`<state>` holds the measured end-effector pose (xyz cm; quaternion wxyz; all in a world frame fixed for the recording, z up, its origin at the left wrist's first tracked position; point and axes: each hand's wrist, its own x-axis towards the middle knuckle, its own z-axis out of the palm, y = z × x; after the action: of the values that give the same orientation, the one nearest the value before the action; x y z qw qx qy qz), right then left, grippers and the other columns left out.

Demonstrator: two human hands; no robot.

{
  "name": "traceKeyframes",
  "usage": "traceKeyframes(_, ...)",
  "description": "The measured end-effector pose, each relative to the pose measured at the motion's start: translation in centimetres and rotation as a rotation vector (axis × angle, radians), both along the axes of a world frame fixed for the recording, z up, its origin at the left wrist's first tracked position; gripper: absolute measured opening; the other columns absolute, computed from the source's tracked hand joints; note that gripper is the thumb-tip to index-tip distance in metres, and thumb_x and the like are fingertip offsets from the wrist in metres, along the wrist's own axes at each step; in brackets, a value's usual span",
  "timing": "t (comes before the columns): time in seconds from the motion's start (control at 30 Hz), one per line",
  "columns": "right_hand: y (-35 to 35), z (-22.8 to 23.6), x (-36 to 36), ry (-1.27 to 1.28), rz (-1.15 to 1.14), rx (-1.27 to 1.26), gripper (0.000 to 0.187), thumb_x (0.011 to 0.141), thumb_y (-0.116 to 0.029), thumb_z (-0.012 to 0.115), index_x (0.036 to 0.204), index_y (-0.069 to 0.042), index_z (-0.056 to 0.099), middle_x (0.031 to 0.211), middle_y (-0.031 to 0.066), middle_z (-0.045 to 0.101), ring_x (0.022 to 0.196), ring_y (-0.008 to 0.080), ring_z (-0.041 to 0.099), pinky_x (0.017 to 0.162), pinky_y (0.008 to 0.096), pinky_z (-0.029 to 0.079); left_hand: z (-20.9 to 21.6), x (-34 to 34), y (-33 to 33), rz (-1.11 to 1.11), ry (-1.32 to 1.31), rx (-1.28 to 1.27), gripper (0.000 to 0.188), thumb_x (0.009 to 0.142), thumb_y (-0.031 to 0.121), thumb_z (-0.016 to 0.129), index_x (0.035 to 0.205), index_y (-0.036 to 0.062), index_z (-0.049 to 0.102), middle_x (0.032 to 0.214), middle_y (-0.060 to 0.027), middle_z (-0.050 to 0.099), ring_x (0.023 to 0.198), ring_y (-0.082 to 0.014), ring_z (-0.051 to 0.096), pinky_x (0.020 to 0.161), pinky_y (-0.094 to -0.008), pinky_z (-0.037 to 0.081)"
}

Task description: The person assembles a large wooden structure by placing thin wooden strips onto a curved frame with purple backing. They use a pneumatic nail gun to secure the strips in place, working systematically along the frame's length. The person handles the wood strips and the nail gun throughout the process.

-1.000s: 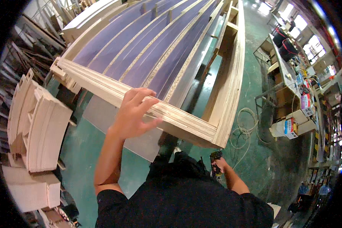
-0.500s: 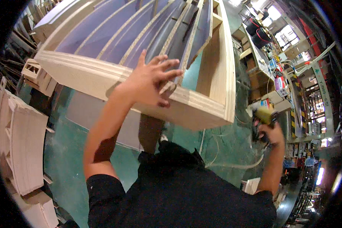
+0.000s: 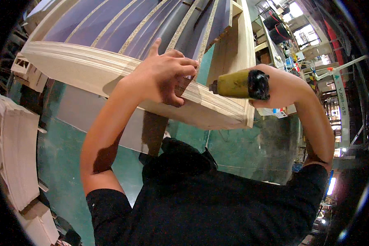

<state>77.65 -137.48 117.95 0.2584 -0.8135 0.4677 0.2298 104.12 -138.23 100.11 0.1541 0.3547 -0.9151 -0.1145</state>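
A large pale plywood frame (image 3: pixel 90 59) lies before me, with long strips of particleboard (image 3: pixel 145 25) running away between purplish-grey panels. My left hand (image 3: pixel 162 76) is at its near rail, the thumb low on the outer face and the other fingers bent over the top. One finger points away along the strips. Shadow hides part of the grip. In my right hand (image 3: pixel 276 86) is a yellow-green nail gun (image 3: pixel 235 84) with a black end cap, its nose turned left toward the frame's near right corner. The fingers on its handle are mostly hidden behind it.
Stacked pale wooden parts (image 3: pixel 18 151) stand at the left. A grey sheet (image 3: pixel 86 115) lies on the green floor (image 3: pixel 65 164) below the frame. At the far right are a cluttered workbench (image 3: pixel 274 47) and black round containers (image 3: pixel 276 28) with red cords.
My right hand has brought the nail gun up and left, from beside the bench to the frame's right corner. My left hand's spread fingers have curled in. The frame sits slightly further left in view.
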Motion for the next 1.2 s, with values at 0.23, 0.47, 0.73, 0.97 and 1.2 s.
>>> traceKeyframes(0.23,-2.6,-2.8,1.4,-0.199,-0.135,0.215,0.044,0.078,-0.004,0.070,0.121,-0.006,0.064,0.093,0.0062,0.070,0.075,0.0144,0.066,0.066,0.0326,0.056,-0.5,-0.1,0.1,-0.006,0.032,-0.099,0.073,0.067,0.044,0.087,0.131,0.0195,0.063,0.142,0.0033,0.057,0.135,-0.0263,0.051,0.117,-0.0741,0.021)
traceKeyframes(0.47,-2.7,-5.0,-0.1,-0.363,0.071,0.089,0.049,0.081,-0.003,0.074,0.129,-0.004,0.064,0.108,0.0070,0.073,0.094,0.0120,0.066,0.080,0.0310,0.055,0.0,-0.4,0.0,0.032,-0.030,0.006,0.087,0.057,0.045,0.093,0.135,0.0246,0.059,0.147,0.0073,0.052,0.134,-0.0264,0.051,0.118,-0.0717,0.023)
traceKeyframes(0.73,-2.5,-4.7,-0.8,-0.279,0.075,0.025,0.042,0.084,-0.009,0.073,0.126,-0.004,0.067,0.107,0.0070,0.074,0.095,0.0131,0.067,0.087,0.0318,0.055,-0.2,-0.4,0.0,0.044,0.002,0.005,0.086,0.056,0.042,0.095,0.133,0.0227,0.059,0.146,0.0071,0.053,0.133,-0.0280,0.051,0.117,-0.0700,0.026)
traceKeyframes(0.97,-2.5,-3.3,1.0,-0.139,-0.217,0.180,0.036,0.086,-0.013,0.074,0.121,-0.005,0.070,0.100,0.0045,0.075,0.087,0.0109,0.066,0.080,0.0305,0.055,-0.3,-0.4,-0.1,0.037,0.027,-0.013,0.084,0.056,0.038,0.095,0.131,0.0217,0.059,0.146,0.0069,0.054,0.134,-0.0279,0.050,0.117,-0.0704,0.025)
traceKeyframes(1.2,-2.4,-3.8,0.7,-0.238,-0.132,0.105,0.035,0.084,-0.013,0.075,0.119,-0.004,0.070,0.100,0.0050,0.075,0.089,0.0131,0.067,0.083,0.0309,0.055,-0.3,-0.4,0.1,0.050,0.036,-0.030,0.084,0.054,0.035,0.096,0.130,0.0219,0.060,0.144,0.0070,0.055,0.133,-0.0254,0.050,0.118,-0.0709,0.024)
